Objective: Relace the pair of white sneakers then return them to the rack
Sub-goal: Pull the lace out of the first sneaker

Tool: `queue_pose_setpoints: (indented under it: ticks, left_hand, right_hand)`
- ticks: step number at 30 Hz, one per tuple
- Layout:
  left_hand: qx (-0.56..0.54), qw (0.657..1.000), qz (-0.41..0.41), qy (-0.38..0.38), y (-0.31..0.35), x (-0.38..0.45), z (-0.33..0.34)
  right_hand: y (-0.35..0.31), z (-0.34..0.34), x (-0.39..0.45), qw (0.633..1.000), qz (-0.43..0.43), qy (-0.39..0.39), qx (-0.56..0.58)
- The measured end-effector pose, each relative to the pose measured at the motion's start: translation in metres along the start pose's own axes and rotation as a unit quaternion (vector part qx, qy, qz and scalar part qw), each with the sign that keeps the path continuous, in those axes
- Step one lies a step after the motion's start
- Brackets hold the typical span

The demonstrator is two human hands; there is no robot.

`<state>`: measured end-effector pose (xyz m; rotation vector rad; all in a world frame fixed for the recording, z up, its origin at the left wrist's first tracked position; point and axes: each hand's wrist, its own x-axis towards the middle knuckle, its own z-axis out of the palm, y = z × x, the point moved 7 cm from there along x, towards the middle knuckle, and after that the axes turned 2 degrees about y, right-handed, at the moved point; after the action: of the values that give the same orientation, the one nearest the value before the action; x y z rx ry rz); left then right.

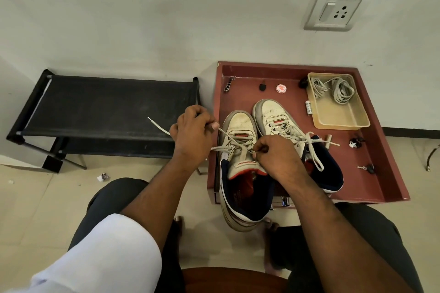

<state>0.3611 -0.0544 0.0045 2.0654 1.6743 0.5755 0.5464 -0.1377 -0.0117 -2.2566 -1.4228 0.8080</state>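
Observation:
Two white sneakers stand side by side on a red-brown table (381,173). The right sneaker (273,112) is laced and tied in a bow. The left sneaker (240,126) is partly laced, and its heel hangs over the table's front edge. My left hand (192,135) grips one end of the grey lace (223,132) and holds it taut up and to the left; the lace tip sticks out past my fist. My right hand (276,157) pinches the lace over the left sneaker's upper eyelets.
A black two-tier shoe rack (107,102) stands on the floor to the left of the table. A beige tray (342,123) holding spare grey laces (333,88) sits at the table's back right. Small items, including keys (367,168), lie scattered on the table.

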Motion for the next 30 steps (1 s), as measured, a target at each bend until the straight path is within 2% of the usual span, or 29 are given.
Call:
queue_pose_setpoints:
  ticks: [5, 8, 15, 18, 19, 20, 21, 22, 23, 24, 25, 26, 27, 28, 30]
  left_hand:
    - [0.063, 0.997, 0.04, 0.001, 0.01, -0.004, -0.001]
    - [0.07, 0.997, 0.037, -0.016, 0.009, -0.003, -0.001]
    - [0.028, 0.999, 0.025, -0.009, 0.007, -0.003, -0.004]
    - [-0.045, 0.997, -0.022, 0.055, -0.007, 0.001, -0.022]
    - [-0.097, 0.988, -0.065, 0.101, -0.018, 0.002, -0.031]
    - [-0.168, 0.964, -0.127, 0.164, -0.034, 0.003, -0.041]
    - [-0.252, 0.917, -0.205, 0.232, -0.053, 0.001, -0.049]
    - [-0.326, 0.851, -0.294, 0.289, -0.072, -0.004, -0.051]
    - [-0.352, 0.794, -0.374, 0.326, -0.085, -0.012, -0.051]
    - [-0.317, 0.783, -0.421, 0.331, -0.09, -0.018, -0.053]
    - [-0.257, 0.814, -0.409, 0.322, -0.086, -0.019, -0.058]
    - [-0.215, 0.869, -0.34, 0.289, -0.073, -0.011, -0.059]
    - [-0.21, 0.922, -0.237, 0.224, -0.052, -0.003, -0.052]
    - [-0.231, 0.954, -0.151, 0.121, -0.027, -0.001, -0.037]
    - [-0.244, 0.962, -0.082, -0.091, 0.016, -0.017, -0.002]
  right_hand:
    - [0.003, -0.004, -0.001, 0.999, 0.033, 0.003, -0.033]
    - [0.005, -0.003, 0.0, 0.998, 0.049, -0.011, -0.026]
    - [-0.001, -0.004, -0.004, 0.999, 0.021, 0.043, 0.022]
    - [-0.002, -0.005, -0.006, 0.998, 0.014, 0.052, 0.017]
    - [-0.002, -0.006, -0.006, 0.998, 0.013, 0.053, 0.019]
    - [-0.002, -0.006, -0.006, 0.998, 0.012, 0.053, 0.021]
    - [-0.002, -0.006, -0.006, 0.998, 0.012, 0.052, 0.023]
    - [-0.002, -0.005, -0.006, 0.998, 0.013, 0.051, 0.025]
    - [-0.001, -0.004, -0.006, 0.998, 0.012, 0.05, 0.024]
    - [-0.002, -0.004, -0.005, 0.999, 0.01, 0.049, 0.022]
    - [-0.003, -0.003, -0.005, 0.999, 0.006, 0.045, 0.02]
    - [-0.004, -0.001, -0.005, 0.999, -0.003, 0.038, 0.017]
    - [-0.006, 0.0, -0.004, 0.999, -0.011, 0.029, 0.008]
    - [-0.009, 0.002, -0.003, 1.0, -0.018, 0.021, -0.005]
    - [-0.012, 0.003, -0.001, 0.998, -0.028, 0.016, -0.053]
